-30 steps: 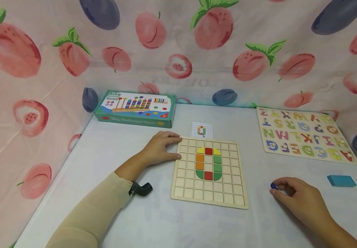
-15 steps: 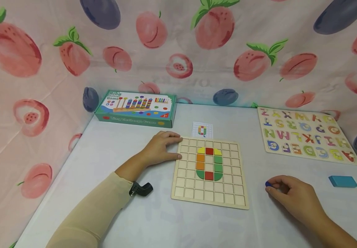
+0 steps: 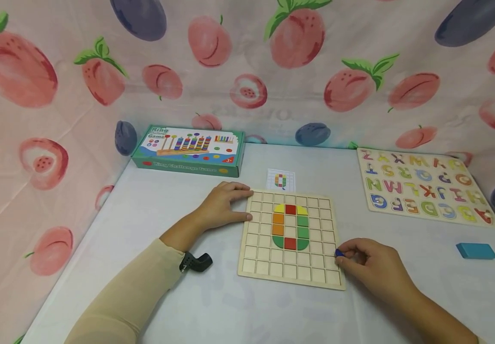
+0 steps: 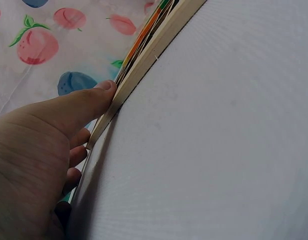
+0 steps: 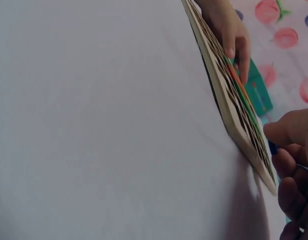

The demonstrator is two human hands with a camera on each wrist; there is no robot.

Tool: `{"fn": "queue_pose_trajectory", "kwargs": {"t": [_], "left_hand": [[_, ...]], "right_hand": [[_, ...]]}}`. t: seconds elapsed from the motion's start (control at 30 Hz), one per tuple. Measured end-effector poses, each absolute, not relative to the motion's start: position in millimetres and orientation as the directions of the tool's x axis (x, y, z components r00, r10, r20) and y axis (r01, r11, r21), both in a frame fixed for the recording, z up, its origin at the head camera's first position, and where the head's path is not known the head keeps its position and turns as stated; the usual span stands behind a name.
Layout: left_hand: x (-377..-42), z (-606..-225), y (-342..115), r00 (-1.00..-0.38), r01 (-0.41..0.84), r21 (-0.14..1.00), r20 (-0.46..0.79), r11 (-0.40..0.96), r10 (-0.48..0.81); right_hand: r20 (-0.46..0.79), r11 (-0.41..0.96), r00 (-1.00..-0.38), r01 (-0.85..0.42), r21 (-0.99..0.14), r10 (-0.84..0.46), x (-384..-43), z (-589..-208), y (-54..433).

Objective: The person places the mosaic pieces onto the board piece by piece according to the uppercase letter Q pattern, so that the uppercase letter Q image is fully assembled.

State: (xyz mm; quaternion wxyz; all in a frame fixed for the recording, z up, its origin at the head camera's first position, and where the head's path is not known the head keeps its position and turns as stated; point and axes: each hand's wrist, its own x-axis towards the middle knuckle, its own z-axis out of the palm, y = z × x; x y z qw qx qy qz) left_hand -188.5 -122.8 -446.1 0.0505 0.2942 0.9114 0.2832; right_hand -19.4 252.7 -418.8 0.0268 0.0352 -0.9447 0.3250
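Note:
A square wooden grid board [image 3: 269, 267] lies on the table, with red, yellow, orange and green pieces set in a ring in its cells. My left hand [image 3: 220, 206] rests at the board's upper left, thumb and fingertips spread along its edge. In the left wrist view the thumb [image 4: 96, 95] touches the rim. Thumb and forefinger of my right hand [image 3: 374, 265] pinch a small blue piece [image 3: 339, 252] over the board's right edge; most of it is hidden by the fingers. In the right wrist view a sliver of the blue piece [image 5: 272, 147] shows between them.
Behind the board lies a pattern card [image 3: 280, 180] printed with a similar coloured ring. A green game box [image 3: 187, 150] stands at the back left. A wooden alphabet board [image 3: 428, 186] lies at the back right, with a teal block [image 3: 476, 251] in front of it.
My right hand has moved left with the blue piece, from the table beside the board to the board's right edge. The left hand has stayed in place.

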Motion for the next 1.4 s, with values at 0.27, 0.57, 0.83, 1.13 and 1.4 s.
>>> {"fn": "queue_pose_trajectory", "kwargs": {"t": [0.27, 0.57, 0.83, 1.13, 1.4], "left_hand": [[-189, -446, -123, -0.818, 0.515, 0.544, 0.080, 0.663, 0.570], [-188, -446, -123, -0.821, 0.511, 0.544, 0.077, 0.666, 0.566], [-189, -445, -122, -0.821, 0.508, 0.549, 0.073, 0.664, 0.567], [-189, -447, -123, -0.822, 0.504, 0.558, 0.074, 0.660, 0.565], [-188, -446, -122, -0.825, 0.499, 0.554, 0.066, 0.667, 0.562]], "right_hand": [[0.038, 0.726, -0.992, -0.112, -0.679, -0.117, -25, -419, 228], [0.014, 0.746, -0.982, -0.151, -0.648, -0.187, -29, -423, 203], [0.044, 0.763, -0.976, -0.195, -0.617, -0.213, -31, -422, 196], [0.012, 0.775, -0.974, -0.189, -0.603, -0.228, -35, -422, 190], [-0.010, 0.778, -0.976, -0.169, -0.605, -0.220, -37, -423, 187]]}}
